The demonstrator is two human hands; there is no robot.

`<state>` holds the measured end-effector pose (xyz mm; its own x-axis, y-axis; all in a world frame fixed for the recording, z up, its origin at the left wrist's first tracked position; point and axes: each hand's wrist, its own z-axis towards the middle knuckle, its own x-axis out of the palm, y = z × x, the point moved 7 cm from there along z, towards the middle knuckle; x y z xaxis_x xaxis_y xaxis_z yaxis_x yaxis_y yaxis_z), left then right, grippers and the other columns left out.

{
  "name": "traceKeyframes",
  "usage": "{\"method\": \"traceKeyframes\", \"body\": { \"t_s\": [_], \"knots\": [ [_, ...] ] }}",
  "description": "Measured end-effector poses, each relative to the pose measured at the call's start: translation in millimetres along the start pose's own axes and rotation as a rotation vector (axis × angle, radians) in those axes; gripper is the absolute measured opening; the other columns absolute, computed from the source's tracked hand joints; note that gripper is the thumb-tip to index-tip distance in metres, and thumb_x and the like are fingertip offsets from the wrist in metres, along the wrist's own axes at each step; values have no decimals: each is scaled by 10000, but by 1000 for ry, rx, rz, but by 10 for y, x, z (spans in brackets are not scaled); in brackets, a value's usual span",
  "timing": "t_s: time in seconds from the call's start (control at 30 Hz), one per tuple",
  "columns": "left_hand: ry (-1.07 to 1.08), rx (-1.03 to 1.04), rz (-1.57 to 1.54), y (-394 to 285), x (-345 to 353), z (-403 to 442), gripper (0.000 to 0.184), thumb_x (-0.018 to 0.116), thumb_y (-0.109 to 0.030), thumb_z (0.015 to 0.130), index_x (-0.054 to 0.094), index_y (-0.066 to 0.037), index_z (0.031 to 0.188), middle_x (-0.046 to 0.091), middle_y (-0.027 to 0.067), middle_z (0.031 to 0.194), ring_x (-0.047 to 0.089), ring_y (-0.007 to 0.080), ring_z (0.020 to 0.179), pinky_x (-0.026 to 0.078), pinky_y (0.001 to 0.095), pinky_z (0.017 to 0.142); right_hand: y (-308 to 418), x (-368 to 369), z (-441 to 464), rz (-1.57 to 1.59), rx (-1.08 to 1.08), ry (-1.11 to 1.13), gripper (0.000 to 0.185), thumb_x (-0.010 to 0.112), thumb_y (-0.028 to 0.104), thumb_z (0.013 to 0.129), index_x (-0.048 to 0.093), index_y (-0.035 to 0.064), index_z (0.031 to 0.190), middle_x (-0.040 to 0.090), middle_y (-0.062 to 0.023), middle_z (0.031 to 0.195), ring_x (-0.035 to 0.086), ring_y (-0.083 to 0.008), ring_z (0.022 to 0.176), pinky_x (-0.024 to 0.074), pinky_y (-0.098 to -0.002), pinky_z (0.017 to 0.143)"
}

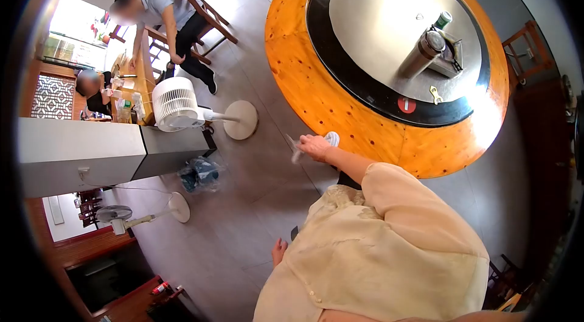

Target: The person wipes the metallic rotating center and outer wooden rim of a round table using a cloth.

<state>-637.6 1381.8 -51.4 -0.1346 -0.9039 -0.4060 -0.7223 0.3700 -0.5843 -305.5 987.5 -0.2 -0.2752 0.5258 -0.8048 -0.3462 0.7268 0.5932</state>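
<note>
My right hand [314,147] reaches forward beside the edge of the round wooden table [286,72]. Its fingers are closed on a thin piece of see-through plastic [296,151], which sticks out on the left and is blurred. Right beside the wrist, at the table rim, is a small white ribbed object [332,138]; I cannot tell whether the hand touches it. My left hand [280,251] hangs low at my left side, partly hidden by my shirt. Its visible fingertips are slightly apart, with nothing seen in them.
On the steel turntable [371,17] stand a metal flask [420,54], a green-and-white can [443,19], a metal box [450,63] and a gold bottle opener [435,95]. Two fans [176,103] and a plastic bag [201,174] occupy the floor. Two people sit at another table [145,78].
</note>
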Motion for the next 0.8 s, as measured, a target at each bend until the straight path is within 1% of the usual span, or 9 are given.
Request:
{"method": "traceKeyframes", "body": {
  "t_s": [0.07, 0.23, 0.37, 0.43, 0.5, 0.53, 0.6, 0.67, 0.8],
  "knots": [
    [3, 36, -45, 332, -40, 139, 608, 643, -280, 909, 445, 49, 1381, 648, 62, 863, 567, 95, 731, 482, 258, 665, -122, -295, 145, 111, 32, -105, 440, 606, 63, 739, 593, 176, 1164, 551, -123, 1045, 594, -332, 962, 525, -412, 759],
    [4, -67, 41, 369, 26, 174, 614, 643, -301, 902, 455, 41, 1376, 659, 85, 894, 586, 115, 756, 489, 271, 689, -1170, -1671, 320, 208, 267, -784, 378, 659, -11, 697, 629, 127, 1048, 563, -129, 951, 598, -318, 843, 503, -388, 679],
    [0, -107, 44, 360, 162, 148, 620, 643, -318, 896, 463, 35, 1372, 668, 103, 918, 601, 131, 776, 495, 281, 708, -2131, -2643, -43, -110, 609, -1035, 240, 563, 14, 758, 619, 116, 968, 588, -137, 927, 591, -342, 832, 489, -440, 698],
    [4, -122, 36, 341, 237, 124, 622, 643, -326, 893, 467, 32, 1370, 673, 113, 930, 609, 139, 786, 498, 287, 718, -2647, -2745, -288, -425, 523, -1144, 296, 521, -2, 752, 635, 137, 987, 609, -125, 973, 597, -335, 882, 493, -433, 751],
    [-6, -141, 21, 309, 271, 92, 625, 642, -335, 890, 471, 30, 1368, 678, 122, 943, 616, 147, 796, 501, 292, 728, -2602, -2904, -529, -378, 721, -1063, 334, 509, 34, 749, 663, 164, 1016, 621, -113, 1028, 592, -346, 941, 484, -451, 797],
    [-19, -147, 11, 279, 263, 62, 627, 642, -339, 889, 473, 28, 1367, 680, 126, 949, 620, 152, 802, 502, 295, 733, -2867, -2714, -584, -551, 646, -1104, 356, 530, 110, 740, 677, 191, 1054, 630, -105, 1102, 589, -339, 981, 475, -478, 813],
    [-61, -175, -17, 257, 271, -26, 630, 642, -348, 886, 477, 25, 1366, 685, 135, 961, 627, 160, 812, 505, 300, 742, -3045, -2393, -481, -548, 894, -679, 481, 584, 228, 742, 617, 230, 1221, 563, -103, 1301, 528, -354, 1151, 414, -515, 924],
    [-93, -210, -37, 193, 294, -114, 633, 642, -356, 883, 481, 22, 1364, 689, 145, 974, 635, 168, 822, 508, 305, 752, -2747, -2125, -137, -689, 816, -546, 612, 577, 280, 823, 453, 262, 1422, 423, -109, 1465, 378, -406, 1312, 263, -528, 1086],
    [-109, -204, 158, -393, 306, -93, 650, 648, -408, 859, 507, -14, 1356, 694, 179, 1024, 657, 207, 899, 513, 325, 801, -2148, -1730, 520, -509, 484, -475, 577, 619, 206, 785, 521, 238, 1352, 422, -84, 1469, 317, -412, 1368, 239, -602, 1099]
  ]
}}
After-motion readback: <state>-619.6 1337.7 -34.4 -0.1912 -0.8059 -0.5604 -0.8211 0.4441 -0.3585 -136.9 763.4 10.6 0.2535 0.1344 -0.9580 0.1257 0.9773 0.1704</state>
